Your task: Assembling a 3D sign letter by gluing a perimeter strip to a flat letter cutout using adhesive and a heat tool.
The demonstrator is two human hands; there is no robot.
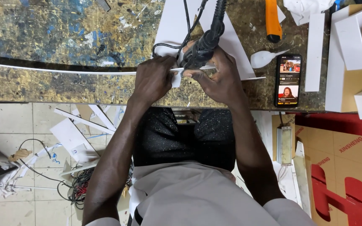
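Observation:
My left hand (153, 79) pinches a long thin white strip (55, 71) that runs left across the paint-stained workbench (63, 37). My right hand (216, 77) grips a black corded hand tool (204, 44), its body angled up and away, with its tip held at the strip's end between both hands. A black cable (187, 21) runs from the tool toward the far edge. White sheet pieces (235, 46) lie under and behind the hands.
A phone (288, 80) with a lit screen lies right of my hands, beside a white nozzle bottle (265, 58) and an orange-handled tool (272, 21). White blocks (352, 42) stack at far right. Offcuts and wires (72, 142) litter the tiled floor; red and brown cutouts (340, 167) lie lower right.

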